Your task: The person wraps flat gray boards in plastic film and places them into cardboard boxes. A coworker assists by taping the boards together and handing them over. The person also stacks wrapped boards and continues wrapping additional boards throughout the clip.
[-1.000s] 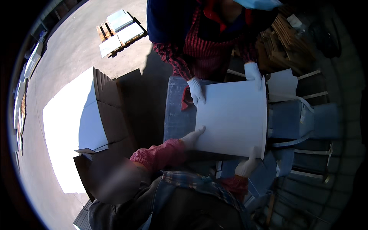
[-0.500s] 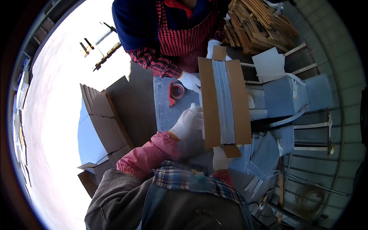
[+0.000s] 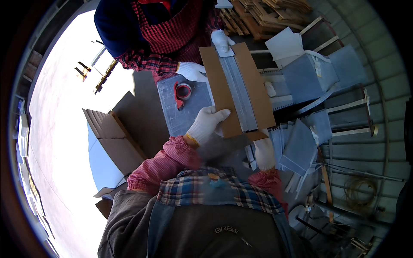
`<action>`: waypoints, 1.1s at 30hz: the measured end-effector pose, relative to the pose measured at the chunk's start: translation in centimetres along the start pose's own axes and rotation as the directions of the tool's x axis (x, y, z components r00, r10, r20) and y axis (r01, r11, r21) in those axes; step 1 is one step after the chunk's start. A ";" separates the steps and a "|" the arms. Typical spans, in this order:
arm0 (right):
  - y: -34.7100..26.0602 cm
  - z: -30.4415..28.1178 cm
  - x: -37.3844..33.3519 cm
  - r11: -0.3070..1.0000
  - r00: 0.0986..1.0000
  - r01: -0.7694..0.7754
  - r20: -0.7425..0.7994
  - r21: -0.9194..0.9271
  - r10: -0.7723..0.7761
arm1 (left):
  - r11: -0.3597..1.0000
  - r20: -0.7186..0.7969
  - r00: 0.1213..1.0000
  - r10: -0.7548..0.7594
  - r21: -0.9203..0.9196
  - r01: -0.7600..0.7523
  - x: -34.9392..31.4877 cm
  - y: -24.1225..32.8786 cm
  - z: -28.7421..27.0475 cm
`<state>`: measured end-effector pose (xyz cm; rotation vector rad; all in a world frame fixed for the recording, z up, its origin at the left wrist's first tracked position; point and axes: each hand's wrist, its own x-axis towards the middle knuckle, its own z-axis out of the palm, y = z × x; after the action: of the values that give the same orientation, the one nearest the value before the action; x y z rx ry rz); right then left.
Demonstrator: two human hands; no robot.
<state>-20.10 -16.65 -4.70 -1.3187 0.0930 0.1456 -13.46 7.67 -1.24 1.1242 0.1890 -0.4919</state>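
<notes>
Head view, looking down: a brown cardboard carton (image 3: 261, 92), a pale grooved strip along its middle, is held at the right side of a scuffed grey tabletop (image 3: 165, 103); whether it rests there is unclear. The person's gloved left hand (image 3: 208, 122) pinches its near left edge, thumb on top, other fingers mostly hidden beneath. The gloved right hand (image 3: 263, 154) is at the near end, partly behind a small flap; its fingers cannot be made out. Across the table, a co-worker's two gloved hands (image 3: 192, 71) are at the carton's left edge and far end. A red tape dispenser (image 3: 178, 95) lies on the tabletop.

Around them, sunlight whitens the floor (image 3: 64, 137) at left, beside stacked cardboard (image 3: 114, 139) in shade. At right are grey sheets (image 3: 301, 81) and a green-grey lined surface (image 3: 355, 150); piled wooden slats (image 3: 254, 17) lie at the top.
</notes>
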 end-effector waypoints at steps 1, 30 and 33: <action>0.2 0.3 0.3 0.999 1.000 0.004 -0.018 -0.036 -0.005 | 1.000 -0.009 1.000 0.008 0.011 -0.008 -0.3 0.3 0.1; -1.7 6.0 0.4 0.346 0.837 0.439 0.238 -0.829 -0.493 | 0.905 -0.143 0.982 0.122 0.423 -0.051 -2.2 4.1 2.5; -4.4 5.3 0.0 0.231 0.830 0.498 0.383 -0.836 -0.405 | 0.880 -0.114 0.985 0.127 0.472 -0.059 -1.5 3.8 2.6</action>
<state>-19.47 -12.59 0.81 -2.4426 -0.5649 -0.3292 -13.24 7.04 3.55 1.6383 0.1412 -0.3791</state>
